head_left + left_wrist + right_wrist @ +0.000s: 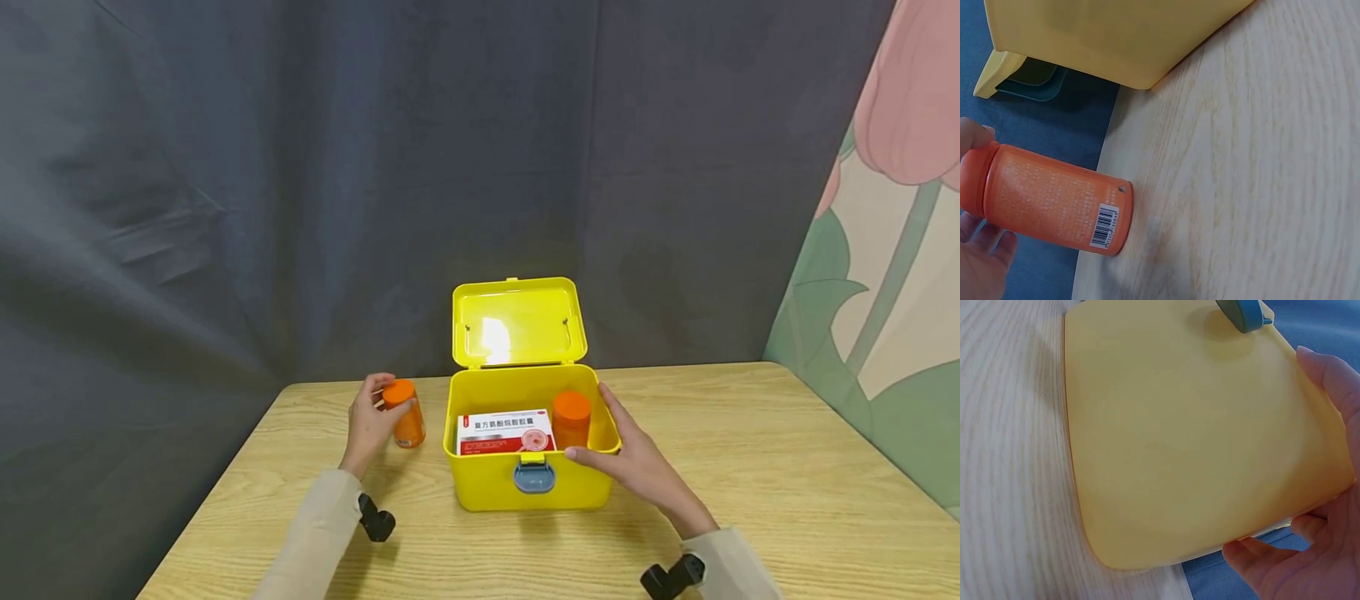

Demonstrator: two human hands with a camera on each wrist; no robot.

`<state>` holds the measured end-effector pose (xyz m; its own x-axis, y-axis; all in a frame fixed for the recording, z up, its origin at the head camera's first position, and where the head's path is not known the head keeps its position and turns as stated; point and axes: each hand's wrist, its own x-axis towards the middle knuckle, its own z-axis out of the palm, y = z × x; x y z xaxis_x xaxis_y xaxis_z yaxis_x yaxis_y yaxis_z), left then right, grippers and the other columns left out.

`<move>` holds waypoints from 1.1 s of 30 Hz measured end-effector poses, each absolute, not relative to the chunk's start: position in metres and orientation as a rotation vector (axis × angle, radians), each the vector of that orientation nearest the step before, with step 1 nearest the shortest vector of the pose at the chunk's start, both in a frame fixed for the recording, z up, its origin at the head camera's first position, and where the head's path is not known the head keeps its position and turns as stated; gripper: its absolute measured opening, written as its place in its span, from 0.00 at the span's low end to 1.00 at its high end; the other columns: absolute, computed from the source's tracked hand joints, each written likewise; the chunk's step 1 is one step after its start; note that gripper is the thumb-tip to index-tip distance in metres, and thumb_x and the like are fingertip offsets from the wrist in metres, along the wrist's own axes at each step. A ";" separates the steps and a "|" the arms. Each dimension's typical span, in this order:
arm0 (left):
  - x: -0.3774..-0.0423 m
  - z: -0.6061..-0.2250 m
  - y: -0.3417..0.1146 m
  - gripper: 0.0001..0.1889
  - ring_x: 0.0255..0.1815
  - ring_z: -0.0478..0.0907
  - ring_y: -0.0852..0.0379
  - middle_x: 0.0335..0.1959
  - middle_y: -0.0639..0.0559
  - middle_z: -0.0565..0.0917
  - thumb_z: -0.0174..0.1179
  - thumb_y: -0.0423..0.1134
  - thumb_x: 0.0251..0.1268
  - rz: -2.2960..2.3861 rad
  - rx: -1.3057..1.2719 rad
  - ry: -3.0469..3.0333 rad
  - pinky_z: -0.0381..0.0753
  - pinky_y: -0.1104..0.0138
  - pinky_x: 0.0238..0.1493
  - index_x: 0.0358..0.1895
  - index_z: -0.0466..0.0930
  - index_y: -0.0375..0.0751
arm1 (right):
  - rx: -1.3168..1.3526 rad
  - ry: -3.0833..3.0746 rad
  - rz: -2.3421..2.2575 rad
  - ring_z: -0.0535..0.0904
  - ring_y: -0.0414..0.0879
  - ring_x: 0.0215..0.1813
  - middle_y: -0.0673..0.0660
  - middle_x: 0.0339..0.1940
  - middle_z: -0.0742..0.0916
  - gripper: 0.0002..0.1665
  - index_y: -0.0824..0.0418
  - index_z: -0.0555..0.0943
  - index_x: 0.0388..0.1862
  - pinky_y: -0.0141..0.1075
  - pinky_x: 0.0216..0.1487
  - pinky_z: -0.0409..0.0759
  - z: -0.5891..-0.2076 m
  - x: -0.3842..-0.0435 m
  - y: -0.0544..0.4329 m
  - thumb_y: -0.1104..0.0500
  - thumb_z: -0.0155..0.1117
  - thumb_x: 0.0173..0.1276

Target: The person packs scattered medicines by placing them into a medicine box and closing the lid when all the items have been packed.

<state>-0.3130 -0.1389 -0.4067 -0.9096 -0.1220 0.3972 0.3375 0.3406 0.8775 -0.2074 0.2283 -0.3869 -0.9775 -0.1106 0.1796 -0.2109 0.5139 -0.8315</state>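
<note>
Beside the box, my left hand (371,425) grips an orange bottle (408,425) by its cap, thumb on one side and fingers on the other. The bottle leans slightly; whether its base touches the table I cannot tell. A barcode shows low on the bottle (1054,200) in the left wrist view. My right hand (648,467) holds the front right corner of the yellow box (487,487), thumb at the front rim and fingers along the right side. Inside the open box stand a white and red medicine carton (504,423) and a second orange bottle (572,417).
The box's lid (517,321) stands raised at the back. A grey-blue latch (534,477) hangs on its front. Everything rests on a wooden table (750,450). Behind it hangs a dark curtain (450,167), and a flower-painted wall (885,275) is on the right.
</note>
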 end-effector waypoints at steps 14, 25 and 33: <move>-0.311 -0.407 -0.139 0.24 0.56 0.74 0.38 0.56 0.37 0.76 0.71 0.29 0.52 -1.554 -0.180 -2.266 0.74 0.49 0.57 0.53 0.74 0.36 | 0.255 -2.667 1.471 0.51 0.68 0.73 0.64 0.78 0.51 0.63 0.54 0.38 0.80 0.68 0.63 0.56 -0.382 -0.206 0.228 0.43 0.70 0.61; -0.310 -0.407 -0.141 0.21 0.54 0.76 0.39 0.54 0.39 0.77 0.71 0.28 0.53 -1.553 -0.174 -2.251 0.76 0.50 0.56 0.51 0.76 0.36 | 0.242 -2.673 1.467 0.51 0.68 0.73 0.64 0.78 0.51 0.64 0.52 0.38 0.80 0.68 0.63 0.56 -0.383 -0.205 0.226 0.42 0.70 0.60; -0.308 -0.393 -0.144 0.21 0.52 0.77 0.41 0.53 0.40 0.78 0.72 0.30 0.53 -1.580 -0.186 -2.191 0.78 0.53 0.54 0.51 0.76 0.36 | 0.239 -2.671 1.471 0.52 0.68 0.73 0.64 0.78 0.52 0.63 0.52 0.38 0.80 0.68 0.63 0.56 -0.383 -0.204 0.226 0.42 0.70 0.61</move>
<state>-0.3083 -0.1441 -0.3926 -0.8983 -0.1395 0.4167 0.3513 0.3418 0.8716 -0.2043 0.2261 -0.3830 -0.9844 -0.0966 0.1474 -0.1762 0.5260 -0.8320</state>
